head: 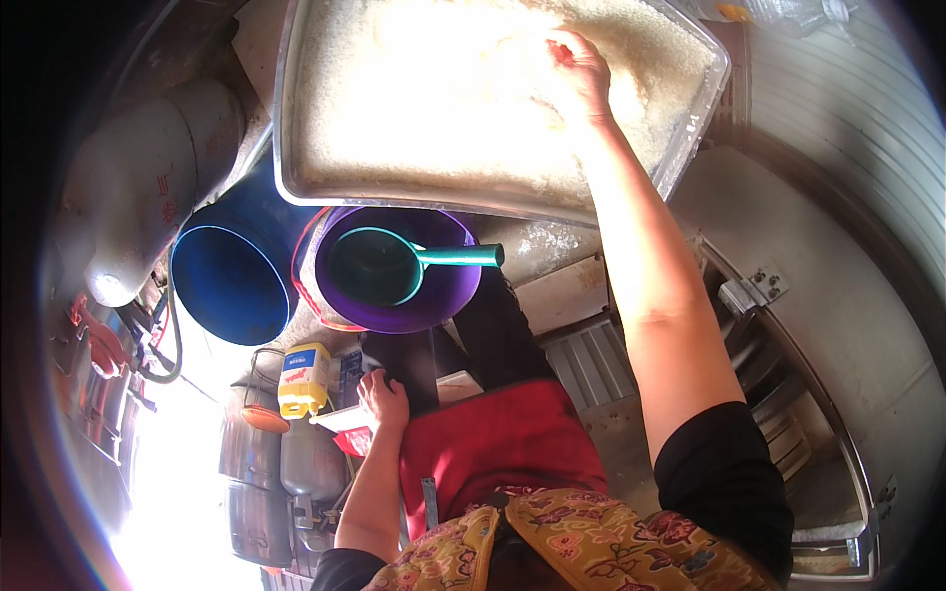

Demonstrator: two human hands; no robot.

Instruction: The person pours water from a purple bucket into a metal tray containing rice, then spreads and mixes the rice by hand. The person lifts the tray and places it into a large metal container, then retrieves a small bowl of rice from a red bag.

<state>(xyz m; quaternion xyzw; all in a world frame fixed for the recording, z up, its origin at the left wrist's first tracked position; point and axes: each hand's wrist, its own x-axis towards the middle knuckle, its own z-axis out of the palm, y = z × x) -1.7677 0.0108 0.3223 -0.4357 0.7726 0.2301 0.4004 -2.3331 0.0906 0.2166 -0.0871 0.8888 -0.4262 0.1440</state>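
Note:
My right hand (580,77) reaches over a large metal tray (443,203) spread with pale, grain-like food (347,155). Its fingers are curled near the surface, and strong glare hides whether anything is in them. Lower down, my left hand (383,399) rests by my dark trouser leg (414,362), with no held thing visible. A yellow plastic jug (304,377) with a label stands just left of that hand. Between the tray and my legs is a purple bucket (451,303), with a green dipper (462,255) resting in it.
A tall blue bucket (233,284) stands left of the purple one. Farther left lies a whitish gas cylinder (148,177) with a hose. Metal containers (251,458) are at lower left. A metal-framed opening (783,443) is on the right, below a corrugated wall (835,89).

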